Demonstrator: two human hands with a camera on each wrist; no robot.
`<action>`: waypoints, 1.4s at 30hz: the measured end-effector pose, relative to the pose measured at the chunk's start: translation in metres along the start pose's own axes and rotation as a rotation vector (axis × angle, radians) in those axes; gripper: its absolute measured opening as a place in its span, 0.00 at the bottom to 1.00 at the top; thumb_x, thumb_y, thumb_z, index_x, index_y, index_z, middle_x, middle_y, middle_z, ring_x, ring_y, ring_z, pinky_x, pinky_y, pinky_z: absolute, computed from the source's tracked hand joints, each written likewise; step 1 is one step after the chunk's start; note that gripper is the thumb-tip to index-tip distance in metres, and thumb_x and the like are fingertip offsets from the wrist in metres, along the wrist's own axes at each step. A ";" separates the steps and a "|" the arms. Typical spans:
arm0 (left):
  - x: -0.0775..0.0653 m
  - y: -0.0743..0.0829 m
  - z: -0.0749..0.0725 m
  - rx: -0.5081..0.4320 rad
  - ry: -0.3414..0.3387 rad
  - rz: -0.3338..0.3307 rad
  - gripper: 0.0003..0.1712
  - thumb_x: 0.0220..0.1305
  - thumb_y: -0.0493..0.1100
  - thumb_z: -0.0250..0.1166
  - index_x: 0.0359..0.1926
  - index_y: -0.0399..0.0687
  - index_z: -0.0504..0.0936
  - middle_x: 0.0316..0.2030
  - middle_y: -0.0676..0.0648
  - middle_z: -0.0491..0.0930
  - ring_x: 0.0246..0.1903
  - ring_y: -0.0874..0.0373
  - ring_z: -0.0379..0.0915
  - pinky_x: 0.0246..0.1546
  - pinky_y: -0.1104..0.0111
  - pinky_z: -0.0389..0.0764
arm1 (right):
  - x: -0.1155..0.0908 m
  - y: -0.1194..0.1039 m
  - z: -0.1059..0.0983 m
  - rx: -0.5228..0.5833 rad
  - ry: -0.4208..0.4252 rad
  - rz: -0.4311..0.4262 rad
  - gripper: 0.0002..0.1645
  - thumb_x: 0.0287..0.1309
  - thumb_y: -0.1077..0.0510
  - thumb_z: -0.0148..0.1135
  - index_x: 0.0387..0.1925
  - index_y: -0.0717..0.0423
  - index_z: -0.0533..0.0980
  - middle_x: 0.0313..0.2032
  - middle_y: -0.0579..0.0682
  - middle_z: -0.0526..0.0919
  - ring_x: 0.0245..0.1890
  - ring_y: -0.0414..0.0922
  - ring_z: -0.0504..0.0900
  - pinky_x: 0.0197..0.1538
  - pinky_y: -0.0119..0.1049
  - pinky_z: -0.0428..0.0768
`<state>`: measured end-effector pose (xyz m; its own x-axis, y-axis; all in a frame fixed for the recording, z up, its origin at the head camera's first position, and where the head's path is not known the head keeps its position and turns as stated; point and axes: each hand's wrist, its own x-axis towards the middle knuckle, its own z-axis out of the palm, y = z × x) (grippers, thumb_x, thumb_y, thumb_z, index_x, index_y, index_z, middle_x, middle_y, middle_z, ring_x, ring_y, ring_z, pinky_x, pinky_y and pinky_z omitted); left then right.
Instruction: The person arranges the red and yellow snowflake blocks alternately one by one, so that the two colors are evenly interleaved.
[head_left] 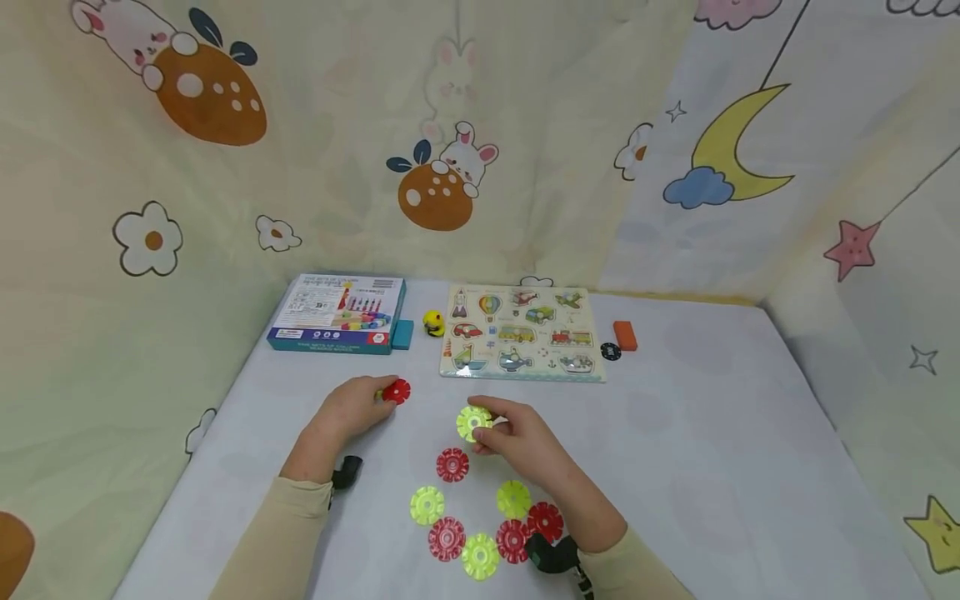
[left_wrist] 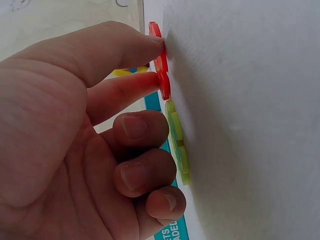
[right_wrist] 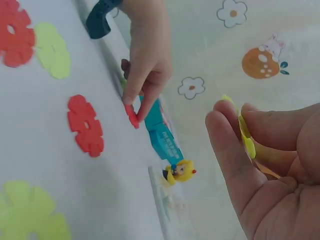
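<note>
My left hand (head_left: 347,412) pinches a red snowflake disc (head_left: 399,392) between thumb and index finger. In the left wrist view a yellow-green snowflake disc (left_wrist: 178,145) stands beside the curled lower fingers. Thumb and fingers of my right hand (head_left: 527,439) grip another yellow-green snowflake disc (head_left: 467,423), raised above the table in the right wrist view. Nearer me, several red and yellow-green discs form a curve on the white cloth, among them a red disc (head_left: 452,465), a yellow-green disc (head_left: 480,557) and, close to my right wrist, another red disc (head_left: 545,520).
Along the back of the table (head_left: 720,433) lie a boxed set (head_left: 333,312), a teal block (head_left: 402,335), a small yellow figure (head_left: 433,323) and a vehicle puzzle board (head_left: 525,333). To the board's right are a black round chip (head_left: 611,352) and an orange block (head_left: 625,336).
</note>
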<state>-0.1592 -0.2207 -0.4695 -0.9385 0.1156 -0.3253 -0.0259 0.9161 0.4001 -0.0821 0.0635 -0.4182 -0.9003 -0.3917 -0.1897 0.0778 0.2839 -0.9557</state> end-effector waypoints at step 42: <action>0.005 0.000 0.003 -0.025 0.030 0.072 0.38 0.56 0.57 0.67 0.66 0.55 0.68 0.60 0.45 0.71 0.58 0.46 0.66 0.55 0.49 0.68 | 0.125 0.032 0.044 -0.500 0.112 0.062 0.21 0.53 0.53 0.68 0.50 0.51 0.76 0.25 0.46 0.73 0.26 0.41 0.71 0.26 0.32 0.70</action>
<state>-0.1625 -0.2192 -0.4741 -0.9483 0.1686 -0.2689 0.0338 0.8961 0.4425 -0.1729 -0.0149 -0.4819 -0.9429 -0.2729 -0.1909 -0.0574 0.6978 -0.7139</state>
